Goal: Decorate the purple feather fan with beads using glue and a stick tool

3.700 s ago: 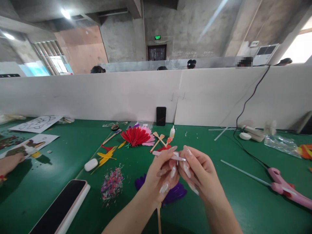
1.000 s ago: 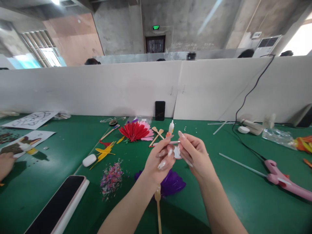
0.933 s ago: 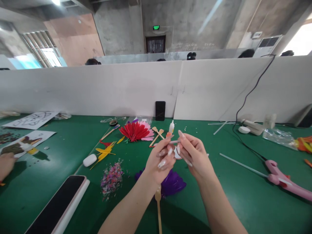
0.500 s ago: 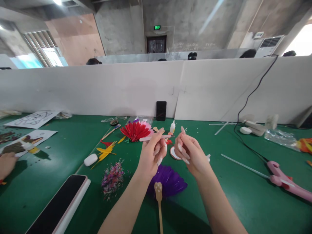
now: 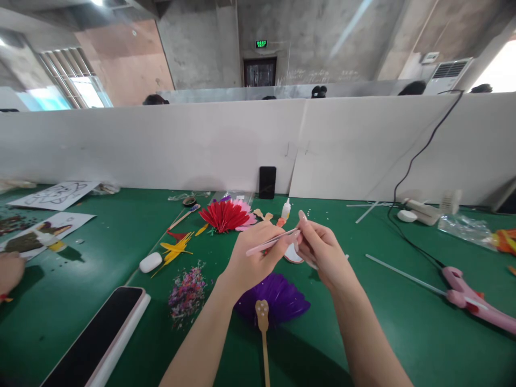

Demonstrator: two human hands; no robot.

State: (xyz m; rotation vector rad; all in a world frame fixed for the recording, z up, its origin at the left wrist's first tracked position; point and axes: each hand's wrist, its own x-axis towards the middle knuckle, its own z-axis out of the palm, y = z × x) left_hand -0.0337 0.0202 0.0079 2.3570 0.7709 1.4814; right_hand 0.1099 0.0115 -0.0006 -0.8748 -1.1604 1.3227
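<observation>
Pink tweezers (image 5: 264,245) are gripped in my left hand (image 5: 258,250), their tips meeting the fingertips of my right hand (image 5: 320,247). The right thumb and fingers are pinched together; whatever lies between them is too small or hidden to make out. Below both hands is a purple feather fan (image 5: 282,303) with a wooden handle (image 5: 263,322) dotted with small pale beads. Partly behind the hands sits a round white dish (image 5: 293,255). A small glue bottle (image 5: 286,208) stands just beyond them.
Red folded petals (image 5: 226,215), yellow feathers (image 5: 177,247), dried flower bits (image 5: 187,295) and a phone (image 5: 100,333) lie left. A pink glue gun (image 5: 471,298) with its cord is at right. Another person's hand (image 5: 11,271) works at far left. A white partition (image 5: 193,145) borders the table.
My left hand has turned and moved right, bringing the tweezers' tips to my right fingertips. The two hands were apart before and now touch.
</observation>
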